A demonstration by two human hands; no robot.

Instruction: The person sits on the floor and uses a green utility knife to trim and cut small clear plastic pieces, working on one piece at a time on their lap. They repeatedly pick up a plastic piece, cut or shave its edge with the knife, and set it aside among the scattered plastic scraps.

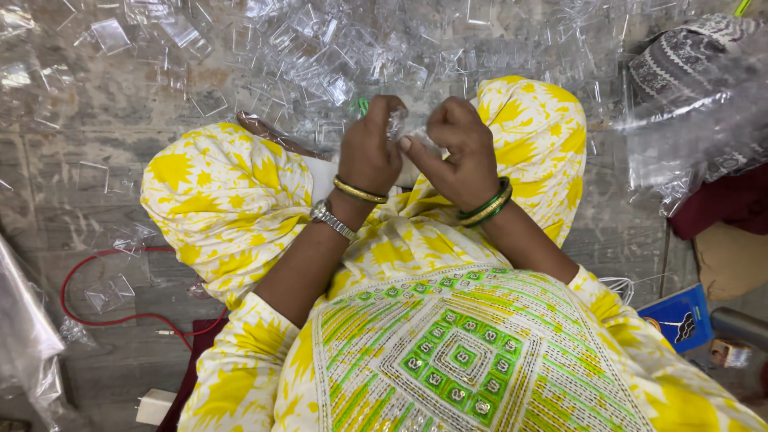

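Embroidered tunic (464,360) above littered stone floor (88,160)

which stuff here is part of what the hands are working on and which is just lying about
In hand:
- small clear plastic piece, pinched between left hand and right hand
- heap of clear plastic pieces on the floor ahead

Lying about:
- red cable
- white plug
- blue booklet
- plastic bag holding patterned cloth

Left hand (370,148) and right hand (458,152) raised together, fingers curled
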